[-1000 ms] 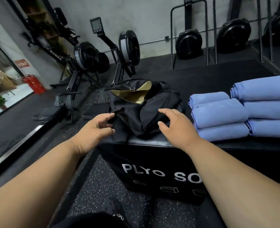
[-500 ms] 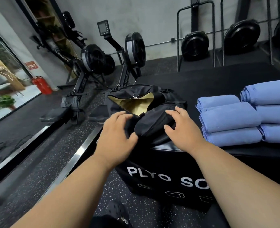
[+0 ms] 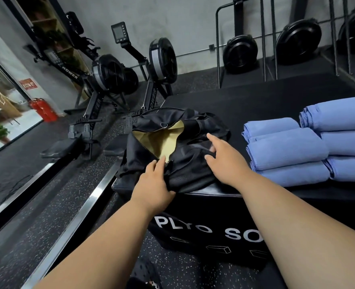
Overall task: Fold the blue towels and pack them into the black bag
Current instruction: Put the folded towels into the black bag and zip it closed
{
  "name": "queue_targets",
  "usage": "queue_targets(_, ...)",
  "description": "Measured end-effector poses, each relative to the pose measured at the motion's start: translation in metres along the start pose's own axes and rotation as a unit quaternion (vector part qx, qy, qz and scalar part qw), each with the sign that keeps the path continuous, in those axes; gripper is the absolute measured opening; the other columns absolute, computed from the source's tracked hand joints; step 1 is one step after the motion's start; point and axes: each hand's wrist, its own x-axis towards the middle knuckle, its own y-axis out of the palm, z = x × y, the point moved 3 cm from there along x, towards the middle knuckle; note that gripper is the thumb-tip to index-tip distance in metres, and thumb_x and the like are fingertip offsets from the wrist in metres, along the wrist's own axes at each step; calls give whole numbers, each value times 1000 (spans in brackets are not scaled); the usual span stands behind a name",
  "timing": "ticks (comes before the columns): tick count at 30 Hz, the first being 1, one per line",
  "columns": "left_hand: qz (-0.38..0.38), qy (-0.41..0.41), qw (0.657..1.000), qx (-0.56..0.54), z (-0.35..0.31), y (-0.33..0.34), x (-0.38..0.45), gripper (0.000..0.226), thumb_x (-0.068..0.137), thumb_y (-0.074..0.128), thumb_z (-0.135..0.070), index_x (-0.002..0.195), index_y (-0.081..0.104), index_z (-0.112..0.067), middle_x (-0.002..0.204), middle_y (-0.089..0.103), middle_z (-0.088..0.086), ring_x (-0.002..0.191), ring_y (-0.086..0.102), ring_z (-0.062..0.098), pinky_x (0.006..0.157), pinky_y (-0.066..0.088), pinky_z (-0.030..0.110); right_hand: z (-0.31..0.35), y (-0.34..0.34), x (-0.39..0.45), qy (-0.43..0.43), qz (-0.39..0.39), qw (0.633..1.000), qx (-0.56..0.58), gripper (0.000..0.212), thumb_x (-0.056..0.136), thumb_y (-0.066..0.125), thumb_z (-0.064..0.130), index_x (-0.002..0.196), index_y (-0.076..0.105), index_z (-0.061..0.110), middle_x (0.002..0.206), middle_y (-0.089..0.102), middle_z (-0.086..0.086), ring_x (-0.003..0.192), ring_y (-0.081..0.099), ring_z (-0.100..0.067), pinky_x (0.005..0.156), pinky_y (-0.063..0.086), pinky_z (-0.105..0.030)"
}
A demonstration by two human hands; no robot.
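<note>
The black bag (image 3: 193,163) lies slumped on the left end of a black plyo box (image 3: 210,207), its zip partly undone and tan lining (image 3: 162,140) showing. My left hand (image 3: 153,184) rests flat on the bag's near side, fingertips at the zip's closed end. My right hand (image 3: 222,157) lies on the bag's right side with fingers stretched toward the opening. Folded blue towels are stacked right of the bag, with a nearer pile (image 3: 287,151) and a taller pile (image 3: 343,132) behind it. Neither hand touches a towel.
Two rowing machines (image 3: 109,78) stand on the floor behind and left of the box. A red fire extinguisher (image 3: 43,110) sits by the glass wall at left. Fan bikes in metal racks (image 3: 240,53) line the back wall. A metal strip (image 3: 84,207) crosses the speckled floor.
My left hand has let go of the bunched fabric and slid up to the zip end. My right hand has reached farther over the bag. The opening shows wider.
</note>
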Motion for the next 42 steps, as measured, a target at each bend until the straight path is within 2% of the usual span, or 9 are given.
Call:
queue_targets(4, -64, 1, 998, 24, 11, 3, -5, 102, 81, 77, -26, 165, 19, -31, 171, 20, 7, 146, 40, 36, 121, 33, 46, -5, 3, -2, -3, 28, 999, -42, 34, 103, 60, 26, 136, 66, 28, 123, 57, 5, 108, 61, -18, 90, 47, -32)
queue_targets(8, -179, -20, 983, 31, 15, 3, -20, 112, 72, 84, -31, 164, 21, -31, 172, 10, 9, 152, 24, 37, 126, 21, 54, -9, -5, -11, -3, 30, 997, -65, 22, 101, 60, 28, 120, 70, 29, 114, 62, 8, 104, 61, -19, 85, 46, -32)
queue_targets(12, -206, -141, 927, -280, 21, 14, -40, 140, 67, 96, -29, 164, -4, -40, 172, -12, -6, 157, 2, 17, 129, 13, 42, -15, -22, -28, -13, 15, 998, -62, 15, 100, 60, 26, 112, 68, 29, 100, 60, 12, 96, 57, -15, 79, 39, -29)
queue_targets(16, -90, -149, 849, -498, 20, 32, -32, 157, 65, 101, -18, 161, -22, -39, 155, 44, -8, 135, 51, 6, 120, 35, 34, -17, -31, -45, -22, 13, 999, -45, 13, 102, 59, 24, 111, 66, 31, 98, 54, 14, 93, 55, -12, 80, 39, -28)
queue_targets(20, -83, -98, 882, -454, 18, 32, -25, 123, 69, 97, -6, 158, 16, -29, 129, 62, -20, 111, 62, -13, 114, 44, 34, -15, -36, -62, -26, 20, 998, -46, 10, 102, 55, 23, 103, 61, 31, 94, 52, 14, 90, 57, -15, 85, 48, -36)
queue_targets(23, -61, -99, 919, -377, 27, 29, -20, 119, 65, 100, -20, 154, 23, -34, 119, 66, -24, 108, 63, -9, 112, 49, 42, -14, -40, -74, -25, 28, 998, -50, 10, 103, 54, 25, 107, 60, 31, 94, 50, 16, 91, 56, -13, 85, 47, -34)
queue_targets(31, -85, -101, 955, -264, 30, 11, -11, 145, 65, 96, -40, 160, -14, -51, 130, 70, -5, 117, 67, 28, 97, 54, 43, -15, -47, -95, -25, 25, 999, -37, 17, 98, 54, 15, 97, 59, 32, 80, 62, 12, 75, 57, -7, 65, 42, -23)
queue_targets(39, -100, -142, 944, -279, 45, 13, -19, 150, 64, 96, -43, 158, -20, -50, 136, 68, -4, 119, 67, 22, 98, 52, 37, -6, -45, -89, -35, 5, 999, -19, 18, 97, 60, 33, 112, 52, 39, 77, 61, 6, 77, 58, -7, 71, 50, -29)
queue_targets(42, -99, -126, 942, -295, 43, 11, -26, 146, 69, 96, -36, 162, -16, -45, 130, 66, -16, 111, 65, 12, 95, 50, 32, 2, -40, -86, -43, -23, 999, -11, 30, 94, 63, 48, 121, 52, 43, 87, 56, 13, 83, 56, -1, 70, 43, -19)
